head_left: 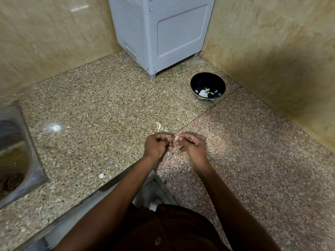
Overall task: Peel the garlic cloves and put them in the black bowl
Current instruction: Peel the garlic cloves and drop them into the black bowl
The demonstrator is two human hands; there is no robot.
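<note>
My left hand [157, 146] and my right hand [190, 146] meet over the granite counter, fingertips pinching a small pale garlic clove [175, 138] between them. Most of the clove is hidden by my fingers. Just beyond my hands lie loose bits of garlic skin [160, 127]. The black bowl [207, 86] stands farther back on the right, near the wall corner, with a few pale garlic pieces [204, 92] inside it.
A grey appliance [163, 31] stands at the back of the counter on short feet. A steel sink [16, 153] is set into the counter at the left edge. One scrap of skin [101, 175] lies near the counter's front edge. Tiled walls close in both sides.
</note>
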